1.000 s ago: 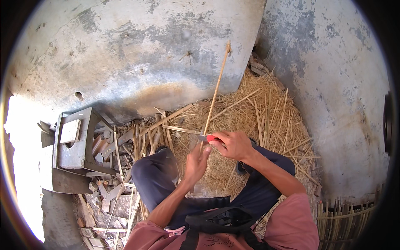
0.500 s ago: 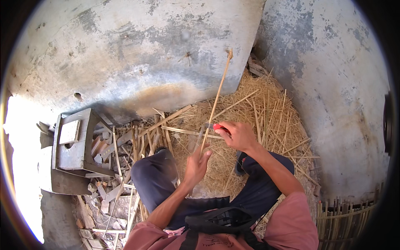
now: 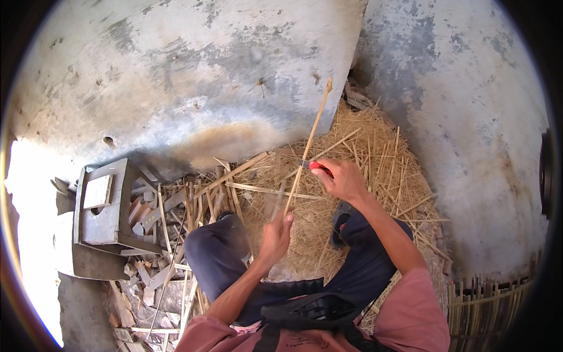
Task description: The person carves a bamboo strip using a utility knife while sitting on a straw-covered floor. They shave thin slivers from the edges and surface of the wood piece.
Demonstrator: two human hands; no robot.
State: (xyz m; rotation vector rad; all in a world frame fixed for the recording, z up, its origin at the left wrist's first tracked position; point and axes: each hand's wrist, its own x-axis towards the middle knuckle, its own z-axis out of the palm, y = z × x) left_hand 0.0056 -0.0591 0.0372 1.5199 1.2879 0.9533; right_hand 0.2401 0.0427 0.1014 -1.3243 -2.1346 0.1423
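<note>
My left hand is closed around the lower end of a long, thin bamboo strip. The strip slants up and away from me toward the wall, with a knobby far end. A red-handled knife sits in the closed fingers of my right hand. Its short dark blade lies against the strip, about midway along the length that shows. A blurry pale streak just left of the strip, near my left thumb, is too unclear to name.
Straw-like shavings and loose split strips cover the floor between and beyond my knees. On the left stands a grey wooden box, beside broken bricks and rubble. Worn plaster walls rise ahead and right. A slatted bamboo basket stands at lower right.
My right hand and the knife have moved up along the strip, away from my left hand, and slightly right. The strip's far end has shifted a little right and lower in view.
</note>
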